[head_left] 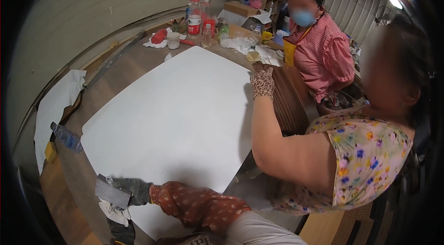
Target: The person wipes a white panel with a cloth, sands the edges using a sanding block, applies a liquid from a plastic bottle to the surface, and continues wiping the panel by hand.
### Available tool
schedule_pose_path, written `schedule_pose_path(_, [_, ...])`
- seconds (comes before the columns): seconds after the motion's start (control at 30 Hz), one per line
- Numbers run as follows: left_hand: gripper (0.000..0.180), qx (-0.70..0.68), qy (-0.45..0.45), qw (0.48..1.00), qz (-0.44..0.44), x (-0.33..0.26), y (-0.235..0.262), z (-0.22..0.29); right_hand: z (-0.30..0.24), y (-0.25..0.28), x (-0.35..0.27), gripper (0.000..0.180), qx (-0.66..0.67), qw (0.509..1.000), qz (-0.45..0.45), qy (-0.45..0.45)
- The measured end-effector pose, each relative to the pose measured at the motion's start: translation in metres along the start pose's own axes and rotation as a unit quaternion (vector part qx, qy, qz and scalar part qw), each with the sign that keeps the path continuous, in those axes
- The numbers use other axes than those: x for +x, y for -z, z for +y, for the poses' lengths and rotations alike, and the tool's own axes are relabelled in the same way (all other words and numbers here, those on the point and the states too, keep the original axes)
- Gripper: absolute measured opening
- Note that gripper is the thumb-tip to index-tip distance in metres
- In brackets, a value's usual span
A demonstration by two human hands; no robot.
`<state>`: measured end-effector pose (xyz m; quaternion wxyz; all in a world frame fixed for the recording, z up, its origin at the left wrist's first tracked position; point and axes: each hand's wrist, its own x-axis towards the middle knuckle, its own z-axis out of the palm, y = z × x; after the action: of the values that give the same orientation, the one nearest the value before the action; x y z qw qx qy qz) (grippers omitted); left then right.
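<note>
Sanding, probably: right hand grasping grey block, seven o'clock of white panel; left hand grip unclear; next needs steady pressure.

One white panel, two co-workers

A brown bench carries a large flat white sheet; left of the sheet lies a clear plastic bottle, and beyond the sheet stand a white cup and red-labelled bottle.
</note>
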<state>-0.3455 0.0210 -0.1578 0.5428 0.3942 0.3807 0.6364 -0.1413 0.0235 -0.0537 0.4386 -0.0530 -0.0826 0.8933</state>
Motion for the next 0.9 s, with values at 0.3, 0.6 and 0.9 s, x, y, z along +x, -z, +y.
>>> schedule_pose_path(0.3, [0.070,-0.197,0.043,0.979,0.011,-0.021,-0.050,0.083,0.017,-0.020,0.008,0.042,0.019,0.998,-0.025,-0.054])
schedule_pose_path(0.6, [0.070,-0.270,0.034,0.958,-0.087,-0.022,-0.037,0.070,0.023,-0.021,0.010,0.054,0.020,0.996,-0.017,-0.080])
schedule_pose_path(0.9, [0.070,-0.291,0.042,0.946,-0.136,-0.016,-0.034,0.071,0.039,-0.005,0.027,0.040,0.075,0.993,-0.052,-0.073])
